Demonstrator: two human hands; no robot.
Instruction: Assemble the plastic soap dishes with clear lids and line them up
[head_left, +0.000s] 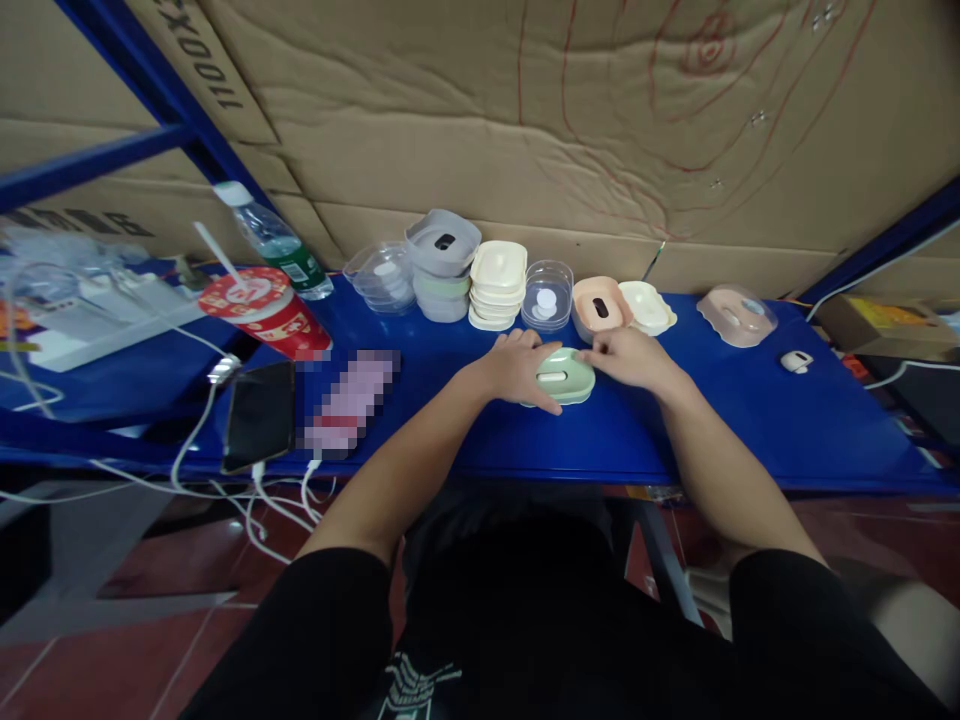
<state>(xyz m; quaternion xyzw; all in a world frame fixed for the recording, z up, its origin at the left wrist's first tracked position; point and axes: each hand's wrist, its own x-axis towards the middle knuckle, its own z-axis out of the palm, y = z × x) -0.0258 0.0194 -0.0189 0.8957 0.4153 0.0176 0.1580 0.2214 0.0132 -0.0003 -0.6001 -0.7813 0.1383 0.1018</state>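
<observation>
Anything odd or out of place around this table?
Yes: white cables hang in a tangle over the front edge of the table at left, and the cardboard behind is creased and scribbled with red lines. The bottle and cup seem to lean, perhaps only lens distortion. I see no spill.

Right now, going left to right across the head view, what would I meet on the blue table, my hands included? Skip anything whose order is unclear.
Black phone, clear tubs, grey-topped stack, left hand, green lid, right hand, pink lid, small white item.
</observation>
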